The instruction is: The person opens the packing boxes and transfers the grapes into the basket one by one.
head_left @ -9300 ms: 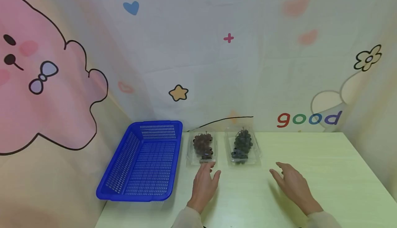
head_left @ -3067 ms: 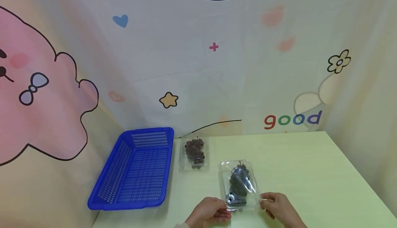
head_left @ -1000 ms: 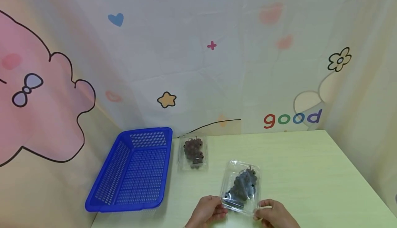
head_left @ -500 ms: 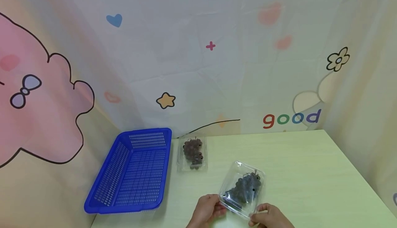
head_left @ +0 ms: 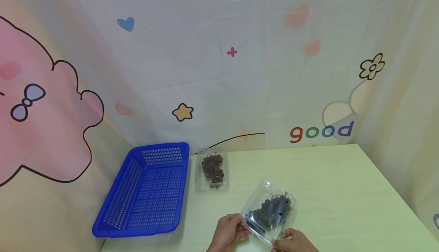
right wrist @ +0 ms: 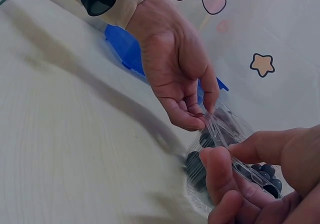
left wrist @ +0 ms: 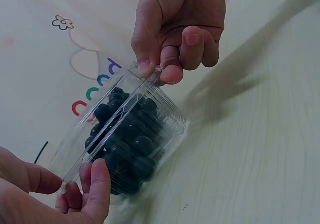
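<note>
A clear plastic clamshell box [head_left: 258, 200] with a bunch of dark grapes [head_left: 271, 211] inside lies turned at a slant between the two hands near the front of the table. My left hand [head_left: 227, 232] pinches its left front corner between thumb and fingers. At the right front corner my right hand [head_left: 294, 241] pinches the rim. In the left wrist view the right hand [left wrist: 180, 29] and left hand [left wrist: 55, 194] grip the seam where lid and base meet. The right wrist view shows dark grapes [right wrist: 196, 166] behind the plastic, with the lid lying over the base.
A second clear box [head_left: 223, 186] holding reddish-brown grapes [head_left: 212, 166] stands at the back of the pale table [head_left: 329, 191]. Left of it is a blue perforated plastic basket [head_left: 159, 191]. A printed cloth [head_left: 219, 73] hangs behind the table's rear edge.
Earlier both boxes stood at the back; the dark-grape box was brought forward to the hands. Over the last second it has turned clockwise, the right hand drawing its corner nearer and leftward.
</note>
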Available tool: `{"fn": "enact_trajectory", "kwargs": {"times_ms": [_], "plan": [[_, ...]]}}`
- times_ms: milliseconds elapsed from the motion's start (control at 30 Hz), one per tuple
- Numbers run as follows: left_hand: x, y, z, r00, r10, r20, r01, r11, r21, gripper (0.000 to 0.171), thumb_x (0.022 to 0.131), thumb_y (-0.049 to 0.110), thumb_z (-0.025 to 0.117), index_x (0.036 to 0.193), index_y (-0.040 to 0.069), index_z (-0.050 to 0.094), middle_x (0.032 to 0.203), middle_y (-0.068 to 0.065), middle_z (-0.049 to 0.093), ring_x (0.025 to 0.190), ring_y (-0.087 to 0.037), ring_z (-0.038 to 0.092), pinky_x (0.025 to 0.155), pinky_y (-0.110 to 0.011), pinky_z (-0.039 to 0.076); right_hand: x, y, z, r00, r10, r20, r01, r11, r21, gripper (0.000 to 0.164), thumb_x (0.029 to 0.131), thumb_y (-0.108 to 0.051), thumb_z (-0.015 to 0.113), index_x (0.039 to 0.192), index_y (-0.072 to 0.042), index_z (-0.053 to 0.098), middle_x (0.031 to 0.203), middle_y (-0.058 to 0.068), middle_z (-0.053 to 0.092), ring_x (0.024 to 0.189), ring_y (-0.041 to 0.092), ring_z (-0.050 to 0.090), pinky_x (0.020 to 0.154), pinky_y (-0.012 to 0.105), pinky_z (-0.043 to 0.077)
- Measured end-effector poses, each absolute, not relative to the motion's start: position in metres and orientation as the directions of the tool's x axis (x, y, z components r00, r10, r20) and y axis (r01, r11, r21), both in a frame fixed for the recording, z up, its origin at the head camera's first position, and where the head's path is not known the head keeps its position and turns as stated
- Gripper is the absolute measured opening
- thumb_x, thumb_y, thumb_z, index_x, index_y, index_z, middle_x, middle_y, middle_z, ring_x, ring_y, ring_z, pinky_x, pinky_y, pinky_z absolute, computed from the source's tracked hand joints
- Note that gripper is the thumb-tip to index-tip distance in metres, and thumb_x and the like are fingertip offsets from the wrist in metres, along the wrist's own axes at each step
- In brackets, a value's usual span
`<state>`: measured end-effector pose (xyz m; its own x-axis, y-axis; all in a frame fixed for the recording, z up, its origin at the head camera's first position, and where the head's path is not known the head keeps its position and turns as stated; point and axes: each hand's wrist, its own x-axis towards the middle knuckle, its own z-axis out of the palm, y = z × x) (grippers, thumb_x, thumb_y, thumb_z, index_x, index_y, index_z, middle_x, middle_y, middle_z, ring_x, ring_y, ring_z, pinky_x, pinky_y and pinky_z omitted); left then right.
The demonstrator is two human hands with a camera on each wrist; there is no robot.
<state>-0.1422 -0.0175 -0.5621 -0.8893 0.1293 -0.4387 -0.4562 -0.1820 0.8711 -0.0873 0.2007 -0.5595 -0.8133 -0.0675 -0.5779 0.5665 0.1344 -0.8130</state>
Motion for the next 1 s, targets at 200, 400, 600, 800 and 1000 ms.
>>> {"fn": "enact_trajectory", "kwargs": {"times_ms": [200, 400, 600, 800, 1000], "plan": [[-0.143, -0.018, -0.561, -0.893, 0.137, -0.430, -0.450, -0.195, 0.872, 0.021, 0.106, 0.007, 0.052, 0.114, -0.011, 0.061, 0.081, -0.008, 0.068, 0.069, -0.012, 0.067, 0.069, -0.030, 0.061, -0.089, 0.199, -0.561, -0.811, -0.051, -0.583, 0.566, 0.191, -0.802, 0.029, 0.091, -0.014, 0.078, 0.093, -0.004, 0.051, 0.082, 0.009, 0.075, 0.068, 0.013, 0.065, 0.063, 0.025, 0.051], [-0.144, -0.019, -0.559, -0.891, 0.155, -0.428, -0.452, -0.207, 0.868, 0.023, 0.107, 0.006, 0.051, 0.119, -0.013, 0.058, 0.082, -0.008, 0.065, 0.070, -0.012, 0.066, 0.069, -0.028, 0.061, -0.088, 0.205, -0.557, -0.825, -0.081, -0.559, 0.523, 0.264, -0.811, 0.035, 0.090, -0.026, 0.081, 0.092, -0.004, 0.055, 0.081, 0.004, 0.073, 0.070, 0.013, 0.064, 0.066, 0.028, 0.052], [-0.145, -0.020, -0.560, -0.901, 0.162, -0.402, -0.430, -0.212, 0.878, 0.021, 0.107, 0.004, 0.052, 0.117, -0.014, 0.058, 0.084, -0.007, 0.063, 0.069, -0.011, 0.064, 0.067, -0.025, 0.060, -0.089, 0.220, -0.553, -0.841, -0.091, -0.534, 0.497, 0.261, -0.827, 0.045, 0.092, -0.030, 0.078, 0.105, 0.006, 0.054, 0.089, 0.007, 0.070, 0.078, 0.019, 0.064, 0.072, 0.035, 0.055], [-0.147, -0.021, -0.561, -0.908, 0.150, -0.392, -0.415, -0.194, 0.889, 0.020, 0.107, 0.004, 0.052, 0.117, -0.013, 0.057, 0.087, -0.008, 0.062, 0.071, -0.012, 0.064, 0.068, -0.027, 0.060, -0.096, 0.234, -0.544, -0.829, 0.045, -0.557, 0.549, 0.255, -0.796, 0.065, 0.094, -0.034, 0.076, 0.127, 0.016, 0.050, 0.090, 0.014, 0.067, 0.078, 0.026, 0.062, 0.073, 0.039, 0.054], [-0.151, -0.020, -0.561, -0.907, 0.126, -0.402, -0.418, -0.155, 0.895, 0.022, 0.107, 0.006, 0.054, 0.118, -0.013, 0.059, 0.088, -0.008, 0.064, 0.071, -0.013, 0.064, 0.067, -0.028, 0.060, -0.105, 0.257, -0.538, -0.844, 0.090, -0.528, 0.531, 0.268, -0.803, 0.083, 0.096, -0.045, 0.072, 0.139, 0.020, 0.042, 0.104, 0.017, 0.068, 0.086, 0.026, 0.065, 0.076, 0.042, 0.055]]}}
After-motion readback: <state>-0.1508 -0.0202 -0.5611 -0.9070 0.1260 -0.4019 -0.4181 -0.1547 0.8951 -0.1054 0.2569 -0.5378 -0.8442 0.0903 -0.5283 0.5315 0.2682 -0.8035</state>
